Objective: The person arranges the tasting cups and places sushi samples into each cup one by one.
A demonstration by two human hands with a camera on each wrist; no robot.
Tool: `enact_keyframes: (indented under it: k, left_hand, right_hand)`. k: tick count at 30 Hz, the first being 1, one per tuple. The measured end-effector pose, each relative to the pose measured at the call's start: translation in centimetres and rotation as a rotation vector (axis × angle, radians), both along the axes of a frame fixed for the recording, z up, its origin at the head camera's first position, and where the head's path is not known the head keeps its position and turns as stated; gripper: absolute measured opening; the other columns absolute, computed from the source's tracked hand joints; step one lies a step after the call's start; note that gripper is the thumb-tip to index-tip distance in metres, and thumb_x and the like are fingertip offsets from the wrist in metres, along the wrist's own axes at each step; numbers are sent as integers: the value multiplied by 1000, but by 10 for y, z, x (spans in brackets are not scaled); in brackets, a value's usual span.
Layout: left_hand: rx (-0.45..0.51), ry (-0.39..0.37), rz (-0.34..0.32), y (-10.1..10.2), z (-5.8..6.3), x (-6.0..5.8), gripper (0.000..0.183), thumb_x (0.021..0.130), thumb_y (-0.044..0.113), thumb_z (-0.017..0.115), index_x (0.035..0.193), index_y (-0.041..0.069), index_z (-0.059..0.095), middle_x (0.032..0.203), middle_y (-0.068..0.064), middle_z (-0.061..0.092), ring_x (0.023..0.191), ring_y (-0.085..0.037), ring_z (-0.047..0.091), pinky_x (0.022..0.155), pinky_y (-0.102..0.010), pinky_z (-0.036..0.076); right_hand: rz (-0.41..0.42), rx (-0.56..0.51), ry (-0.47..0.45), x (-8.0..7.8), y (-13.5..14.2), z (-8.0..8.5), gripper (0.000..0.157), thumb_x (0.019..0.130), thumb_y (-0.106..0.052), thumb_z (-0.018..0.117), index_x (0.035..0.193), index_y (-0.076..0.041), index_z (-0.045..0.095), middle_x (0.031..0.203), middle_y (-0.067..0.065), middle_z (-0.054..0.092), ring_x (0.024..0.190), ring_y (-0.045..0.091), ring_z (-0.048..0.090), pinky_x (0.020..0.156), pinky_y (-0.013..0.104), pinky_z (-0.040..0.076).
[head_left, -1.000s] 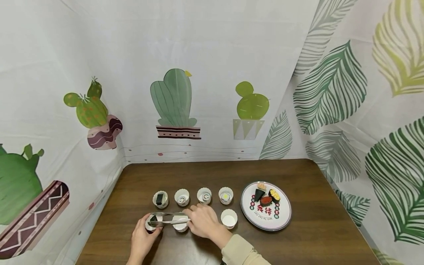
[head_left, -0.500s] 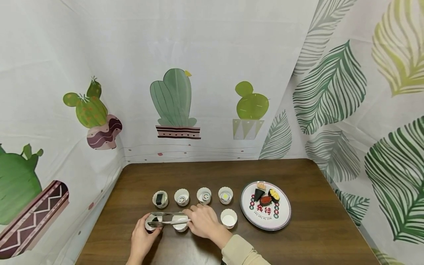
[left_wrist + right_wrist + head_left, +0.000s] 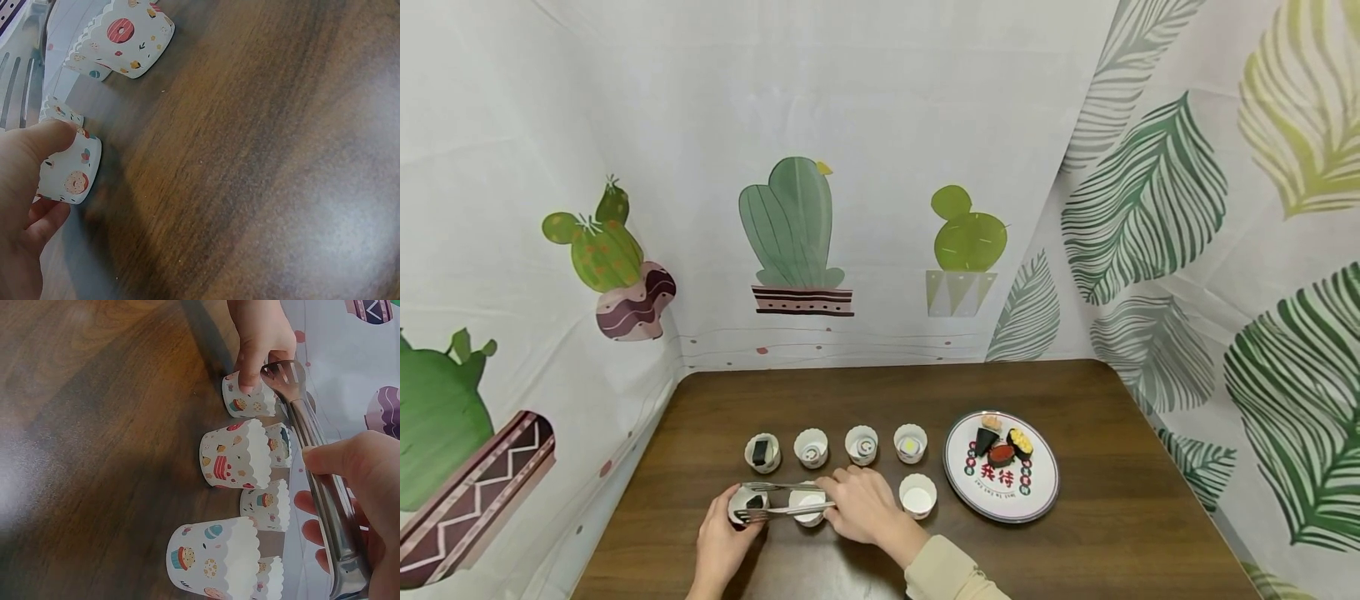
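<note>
My left hand [image 3: 722, 537] holds a white paper baking cup [image 3: 70, 165] at the front left, thumb near its rim and fingers round its side. Inside the cup lies a small dark piece [image 3: 755, 502], possibly sushi. My right hand [image 3: 865, 507] grips metal serving tongs [image 3: 315, 447]. Their slotted tips spread apart over the held cup, one to each side of the dark piece. Beneath the tongs' arms stands another white cup [image 3: 807, 507]. In the right wrist view the right thumb lies on one arm of the tongs, with fingers below.
Behind the hands stand several paper cups in a row; the leftmost cup [image 3: 751, 461] has a black-wrapped piece in it. To the right of the right wrist is one more cup [image 3: 918, 497]. A round plate [image 3: 1037, 492] with several sushi pieces sits on the wooden table [image 3: 1112, 467].
The tongs' tips have spread a little wider, and the dark piece sits lower between them in the cup. The left hand has stayed in place on the cup.
</note>
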State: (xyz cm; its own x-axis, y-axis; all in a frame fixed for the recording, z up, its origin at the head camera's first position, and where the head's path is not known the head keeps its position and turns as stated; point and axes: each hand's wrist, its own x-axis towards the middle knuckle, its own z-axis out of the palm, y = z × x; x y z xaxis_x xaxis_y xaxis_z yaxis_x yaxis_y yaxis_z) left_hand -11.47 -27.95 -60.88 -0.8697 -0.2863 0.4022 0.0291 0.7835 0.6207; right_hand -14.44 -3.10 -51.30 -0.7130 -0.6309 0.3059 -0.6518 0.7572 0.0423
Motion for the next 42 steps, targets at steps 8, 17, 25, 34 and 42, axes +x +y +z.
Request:
enact_keyframes:
  k: [8, 17, 25, 34, 42]
  left_hand:
    - [13, 2, 3, 0, -1, 1, 66, 54, 9, 84, 114, 0, 58, 104, -19, 62, 95, -38, 60, 76, -51, 44]
    - [10, -6, 8, 1, -3, 1, 65, 57, 10, 83, 115, -1, 56, 103, -20, 61, 93, -41, 59, 75, -53, 44]
    - [7, 3, 10, 1, -2, 0, 65, 57, 10, 84, 114, -1, 57, 102, -20, 61, 91, -39, 60, 73, -52, 44]
    - [1, 6, 5, 1, -1, 0, 64, 56, 9, 83, 114, -1, 57, 102, -20, 61, 91, -39, 60, 73, -52, 44]
    - [12, -3, 7, 1, -1, 0, 65, 57, 10, 83, 115, -1, 57, 103, -20, 61, 92, -40, 60, 73, -53, 44]
  right_hand:
    - [-4, -33, -21, 2, 6, -1, 38, 75, -35, 66, 113, -29, 62, 87, -9, 63, 74, 10, 57, 57, 20, 42]
    - [-25, -52, -18, 4, 16, 1, 39, 76, -38, 66, 114, -29, 61, 89, -10, 63, 78, 11, 59, 65, 22, 46]
    - [-24, -128, -4, 5, 33, 2, 40, 74, -35, 68, 112, -24, 64, 91, -7, 64, 77, 12, 59, 63, 24, 46]
    - [-55, -125, -24, 4, 64, 2, 42, 76, -34, 66, 115, -23, 62, 92, -6, 64, 81, 13, 60, 67, 26, 47]
    - [-94, -171, -35, 5, 93, 0, 41, 73, -34, 68, 112, -20, 64, 91, -4, 64, 80, 15, 60, 64, 29, 48]
